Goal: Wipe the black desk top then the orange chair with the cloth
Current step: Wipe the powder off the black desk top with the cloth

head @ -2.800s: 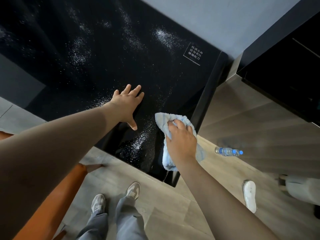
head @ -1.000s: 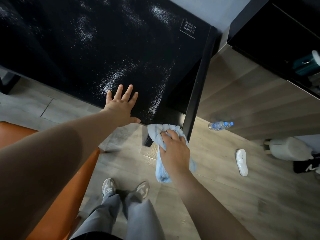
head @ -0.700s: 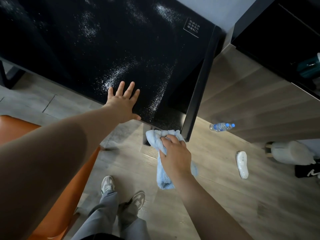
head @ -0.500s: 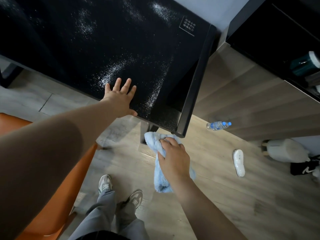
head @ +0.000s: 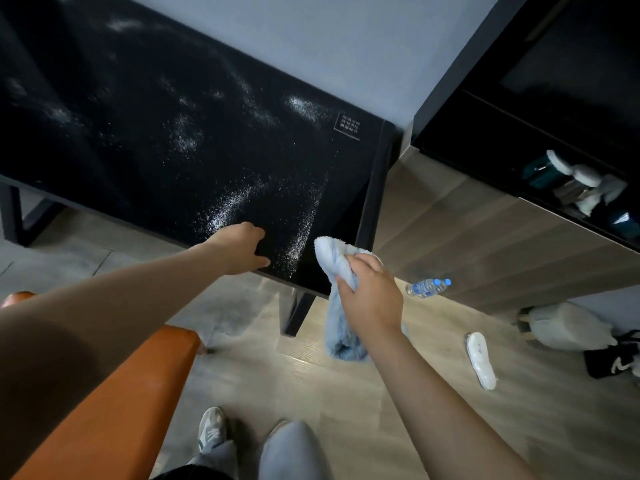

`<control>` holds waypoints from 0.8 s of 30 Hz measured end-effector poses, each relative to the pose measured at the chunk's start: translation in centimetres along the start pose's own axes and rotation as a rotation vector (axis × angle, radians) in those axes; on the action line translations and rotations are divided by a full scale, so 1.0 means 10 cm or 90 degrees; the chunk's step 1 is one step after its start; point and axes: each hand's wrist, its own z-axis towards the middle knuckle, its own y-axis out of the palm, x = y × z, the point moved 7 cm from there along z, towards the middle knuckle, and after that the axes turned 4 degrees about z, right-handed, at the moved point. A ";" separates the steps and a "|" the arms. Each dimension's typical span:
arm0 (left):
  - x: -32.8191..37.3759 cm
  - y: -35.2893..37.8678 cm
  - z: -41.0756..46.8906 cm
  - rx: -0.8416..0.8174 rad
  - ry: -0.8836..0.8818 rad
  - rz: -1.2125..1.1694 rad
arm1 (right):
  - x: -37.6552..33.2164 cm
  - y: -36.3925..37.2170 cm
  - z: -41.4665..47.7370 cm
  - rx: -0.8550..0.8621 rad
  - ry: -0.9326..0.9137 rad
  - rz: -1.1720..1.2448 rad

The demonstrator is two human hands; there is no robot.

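Note:
The black desk top (head: pixel 166 126) fills the upper left, streaked with white powder. My left hand (head: pixel 240 247) rests at its near edge, fingers bent down and thumb out along the rim. My right hand (head: pixel 370 292) grips a light blue cloth (head: pixel 341 337) just off the desk's near right corner; the cloth's top end pokes up beside the edge and the rest hangs below my hand. The orange chair (head: pixel 114 403) stands at the lower left, partly behind my left forearm.
A water bottle (head: pixel 427 287) and a white slipper (head: pixel 480 360) lie on the wooden floor to the right. A wood cabinet (head: pixel 485 237) with a dark shelf of items stands right of the desk. My feet (head: pixel 211 431) are below.
My right hand pulled the cloth off the desk's near edge, then raised it beside the corner. My left hand slid back to the near edge and its fingers bent. The view tilted up.

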 end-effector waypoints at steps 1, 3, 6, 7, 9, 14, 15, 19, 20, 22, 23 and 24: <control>-0.01 -0.07 0.00 0.002 0.001 -0.003 | -0.03 -0.06 0.07 0.008 -0.005 0.009; -0.03 -0.20 0.02 0.004 0.001 -0.002 | -0.09 -0.14 0.21 0.012 -0.022 0.018; -0.06 -0.42 0.11 0.015 -0.009 0.003 | -0.16 -0.25 0.48 0.029 -0.045 0.028; -0.07 -0.50 0.17 0.025 -0.014 0.004 | -0.17 -0.29 0.60 0.039 -0.051 0.031; -0.07 -0.62 0.30 0.035 -0.019 -0.001 | -0.18 -0.38 0.87 0.050 -0.064 0.032; 0.00 -0.90 0.68 0.042 -0.041 0.001 | -0.15 -0.58 1.61 0.062 -0.087 0.032; 0.05 -0.96 0.80 0.047 -0.045 0.008 | -0.12 -0.61 1.76 0.062 -0.091 0.032; 0.16 -1.12 1.21 0.046 -0.080 -0.018 | 0.02 -0.67 2.39 0.042 -0.103 0.031; 0.18 -1.12 1.30 0.044 -0.088 -0.021 | 0.05 -0.67 2.52 0.035 -0.109 0.030; 0.21 -1.10 1.44 0.038 -0.102 -0.027 | 0.12 -0.65 2.77 0.017 -0.122 0.027; 0.21 -1.09 1.51 0.035 -0.110 -0.032 | 0.15 -0.64 2.89 0.009 -0.122 0.025; 0.21 -1.08 1.56 0.033 -0.116 -0.036 | 0.18 -0.64 3.00 0.002 -0.120 0.023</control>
